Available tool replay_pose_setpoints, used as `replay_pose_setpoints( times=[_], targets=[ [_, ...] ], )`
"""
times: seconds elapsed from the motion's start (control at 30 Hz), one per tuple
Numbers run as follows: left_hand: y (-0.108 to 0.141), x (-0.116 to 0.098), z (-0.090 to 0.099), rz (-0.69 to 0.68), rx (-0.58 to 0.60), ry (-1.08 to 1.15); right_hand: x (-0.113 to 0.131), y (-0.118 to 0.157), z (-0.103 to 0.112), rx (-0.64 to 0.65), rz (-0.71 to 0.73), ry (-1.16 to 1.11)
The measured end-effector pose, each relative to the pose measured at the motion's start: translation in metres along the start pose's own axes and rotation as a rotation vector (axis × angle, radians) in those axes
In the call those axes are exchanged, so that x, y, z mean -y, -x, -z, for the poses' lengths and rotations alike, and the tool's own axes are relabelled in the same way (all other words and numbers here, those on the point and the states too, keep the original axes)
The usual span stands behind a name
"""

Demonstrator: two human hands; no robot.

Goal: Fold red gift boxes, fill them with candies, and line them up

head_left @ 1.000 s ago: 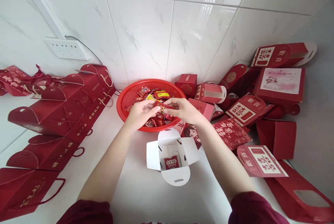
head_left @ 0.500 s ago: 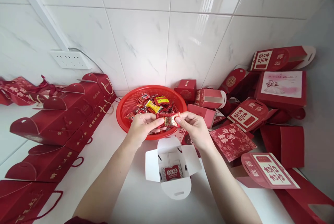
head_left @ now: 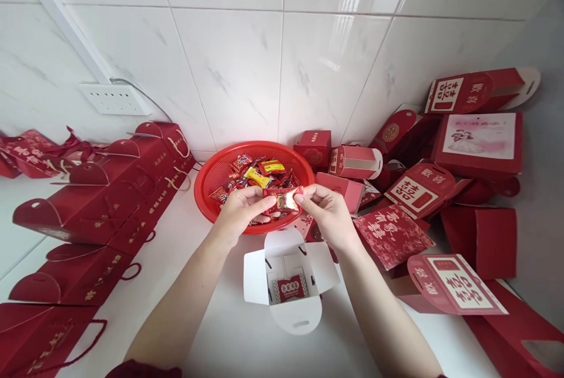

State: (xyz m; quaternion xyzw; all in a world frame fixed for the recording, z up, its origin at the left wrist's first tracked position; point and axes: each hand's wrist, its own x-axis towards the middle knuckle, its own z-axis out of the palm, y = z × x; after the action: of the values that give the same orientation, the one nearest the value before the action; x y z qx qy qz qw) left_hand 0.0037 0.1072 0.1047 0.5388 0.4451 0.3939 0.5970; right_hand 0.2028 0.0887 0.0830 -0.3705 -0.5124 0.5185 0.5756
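Fingers of both hands (head_left: pixel 240 211) (head_left: pixel 325 211) pinch a red-gold wrapped sweet (head_left: pixel 284 201) above the candy-filled red basket (head_left: pixel 203 190).

Glossy marbled wall tiles (head_left: pixel 233 66), white socket panel (head_left: pixel 113 99).

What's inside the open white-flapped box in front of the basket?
The open box holds a red-and-white packet with dark-dotted ends, lying near the bottom. Whatever is beneath the packet is covered, so I can't tell if anything else is there.
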Motion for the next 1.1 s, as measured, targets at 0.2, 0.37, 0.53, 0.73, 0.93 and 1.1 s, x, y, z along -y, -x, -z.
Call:
replay_pose_setpoints(
  times=[0.2,0.37,0.53,0.73,0.93,1.1],
  targets=[
    [0.003,-0.003,0.003,-0.030,0.023,-0.141,-0.001,0.003,-0.003,0.013,0.020,0.011],
    [0.006,-0.008,0.004,-0.047,-0.013,-0.242,0.010,0.012,0.004,0.122,0.111,0.250],
    [0.018,-0.018,0.007,-0.160,-0.117,-0.322,0.032,0.029,0.022,0.191,0.125,0.497],
    [0.032,-0.028,0.007,-0.165,-0.075,-0.428,0.031,0.057,0.011,0.695,0.015,0.947],
    [0.032,-0.029,0.003,-0.157,0.009,-0.481,0.005,0.065,-0.018,0.666,-0.093,1.420],
    [0.030,-0.027,0.007,-0.156,0.004,-0.485,0.010,0.060,-0.027,0.833,-0.150,1.509]
  ],
)
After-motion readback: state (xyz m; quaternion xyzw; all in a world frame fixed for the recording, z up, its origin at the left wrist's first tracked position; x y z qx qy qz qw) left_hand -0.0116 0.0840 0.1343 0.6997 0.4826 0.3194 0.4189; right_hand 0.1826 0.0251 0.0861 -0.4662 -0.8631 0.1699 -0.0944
